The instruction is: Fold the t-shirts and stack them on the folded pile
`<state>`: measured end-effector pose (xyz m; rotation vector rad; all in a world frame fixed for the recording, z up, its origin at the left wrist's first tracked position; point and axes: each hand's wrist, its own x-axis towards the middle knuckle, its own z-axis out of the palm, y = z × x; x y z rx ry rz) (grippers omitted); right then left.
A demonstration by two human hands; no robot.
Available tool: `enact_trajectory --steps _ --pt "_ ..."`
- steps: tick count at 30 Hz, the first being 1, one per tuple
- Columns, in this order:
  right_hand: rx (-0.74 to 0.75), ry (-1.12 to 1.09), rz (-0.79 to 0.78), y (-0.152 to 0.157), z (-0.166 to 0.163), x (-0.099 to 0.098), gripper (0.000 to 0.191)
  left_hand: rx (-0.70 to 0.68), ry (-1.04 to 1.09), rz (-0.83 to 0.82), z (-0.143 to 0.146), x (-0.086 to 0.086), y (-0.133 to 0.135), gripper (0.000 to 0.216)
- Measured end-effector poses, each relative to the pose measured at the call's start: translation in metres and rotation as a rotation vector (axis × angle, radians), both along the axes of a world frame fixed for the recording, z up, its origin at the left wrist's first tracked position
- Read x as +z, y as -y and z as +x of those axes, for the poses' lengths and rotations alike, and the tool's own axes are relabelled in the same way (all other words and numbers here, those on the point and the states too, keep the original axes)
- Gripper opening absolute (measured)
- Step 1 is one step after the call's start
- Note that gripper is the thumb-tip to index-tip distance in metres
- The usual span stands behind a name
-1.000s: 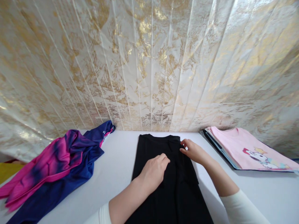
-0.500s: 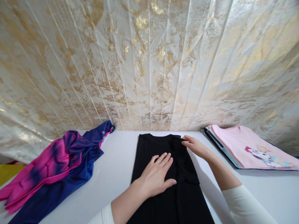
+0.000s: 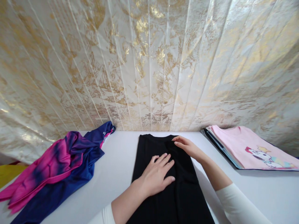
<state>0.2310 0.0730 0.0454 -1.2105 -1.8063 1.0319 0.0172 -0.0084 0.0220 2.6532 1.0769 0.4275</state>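
A black shirt (image 3: 187, 193) lies lengthwise on the white table in front of me, its neckline at the far end and its right side folded inward. My left hand (image 3: 157, 177) rests flat on the middle of it, fingers stretched out. At the far right part of the shirt, near the collar, my right hand (image 3: 187, 147) has thumb and fingertips closed on the folded black fabric. The fingertips partly hide the cloth there, and the shirt's near end runs out of view at the bottom.
A pink and navy garment (image 3: 63, 168) lies crumpled on the left of the table (image 3: 116, 161), with something yellow (image 3: 10, 174) beyond it. On the right is a stack of folded clothes, a pink shirt (image 3: 247, 146) on top. A gold-patterned curtain (image 3: 149, 68) hangs behind.
My right hand has moved left, bringing the folded black fabric inward across the shirt near the collar. My left hand stays in nearly the same spot.
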Motion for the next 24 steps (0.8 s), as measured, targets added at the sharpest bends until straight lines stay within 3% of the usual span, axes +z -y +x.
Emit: enact_trajectory --steps 5,9,12,15,17,21,24 --pt "-0.102 0.195 0.020 -0.012 0.022 -0.011 0.028 0.084 0.127 -0.010 0.000 0.003 0.001 0.033" --pt "-0.093 0.292 -0.052 -0.008 0.025 -0.009 0.024 0.076 0.189 0.005 0.001 0.003 0.001 0.037" --pt "0.009 0.072 -0.128 0.004 0.005 0.004 0.035 0.117 0.228 -0.016 0.003 0.000 0.001 0.042" --pt "0.193 -0.263 -0.291 0.017 -0.016 0.019 0.045 0.331 0.282 -0.024 0.003 -0.005 0.000 0.035" --pt "0.212 -0.378 -0.343 0.019 -0.022 0.023 0.044 0.480 0.319 -0.008 -0.001 -0.009 -0.002 0.041" --pt "0.001 -0.347 -0.286 0.006 -0.008 0.011 0.034 0.583 0.366 -0.010 -0.011 -0.011 -0.003 0.076" --pt "-0.156 -0.238 -0.174 -0.010 0.010 -0.006 0.032 0.526 0.249 -0.013 -0.016 -0.008 -0.004 0.070"
